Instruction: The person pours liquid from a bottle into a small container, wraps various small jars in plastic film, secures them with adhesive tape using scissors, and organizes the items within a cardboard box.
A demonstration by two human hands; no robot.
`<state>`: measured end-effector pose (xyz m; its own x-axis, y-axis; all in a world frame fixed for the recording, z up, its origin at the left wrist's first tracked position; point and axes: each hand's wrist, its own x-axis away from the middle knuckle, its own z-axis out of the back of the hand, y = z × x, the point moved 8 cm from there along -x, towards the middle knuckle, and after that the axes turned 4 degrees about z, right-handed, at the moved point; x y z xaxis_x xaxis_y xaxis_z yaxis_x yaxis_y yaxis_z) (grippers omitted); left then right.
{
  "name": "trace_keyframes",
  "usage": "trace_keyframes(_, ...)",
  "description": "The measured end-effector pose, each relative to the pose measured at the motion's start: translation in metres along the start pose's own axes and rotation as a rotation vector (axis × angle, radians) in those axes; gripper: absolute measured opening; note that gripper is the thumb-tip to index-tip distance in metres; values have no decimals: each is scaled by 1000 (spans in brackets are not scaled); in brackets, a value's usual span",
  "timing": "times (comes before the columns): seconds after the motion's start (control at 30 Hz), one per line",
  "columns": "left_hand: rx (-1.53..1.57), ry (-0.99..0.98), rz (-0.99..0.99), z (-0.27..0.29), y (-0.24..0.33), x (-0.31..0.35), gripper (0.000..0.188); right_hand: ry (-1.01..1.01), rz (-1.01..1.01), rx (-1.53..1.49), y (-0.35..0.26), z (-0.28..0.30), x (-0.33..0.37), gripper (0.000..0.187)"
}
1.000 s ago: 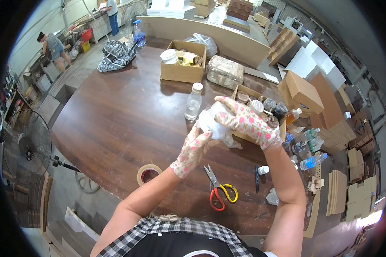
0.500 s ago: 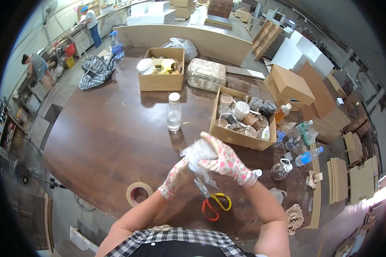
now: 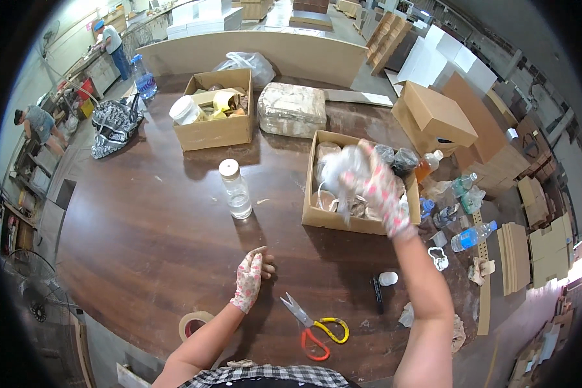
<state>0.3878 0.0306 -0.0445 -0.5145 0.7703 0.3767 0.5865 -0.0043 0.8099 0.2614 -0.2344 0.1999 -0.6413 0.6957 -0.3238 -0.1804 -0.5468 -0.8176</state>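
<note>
Your right hand is clenched on a crumpled plastic bag, held above the open cardboard box. Looks light, soft, prob. slippery, so bunch it at the neck. Left hand lies loose w/ nothing in it on the counter.

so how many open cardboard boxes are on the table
2. One open box sits at the far side holding a white jar and yellow items; the other open box is under the gloved right hand, which grips a clear plastic wad. Closed boxes excluded.
</note>
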Motion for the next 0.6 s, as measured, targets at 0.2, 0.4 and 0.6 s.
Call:
trace_keyframes(0.2, -280, 35, -90, 0, 3, 5, 26, 74, -56, 587, 27, 10, -97, 85)
trace_keyframes(0.4, -298, 59, -123, -4, 8, 12, 24, -183, -95, 783, 61, -33, -122, 88)
trace_keyframes(0.6, -388, 40, -185, -3, 7, 11, 24, -180, -67, 807, 70, -53, -120, 85)
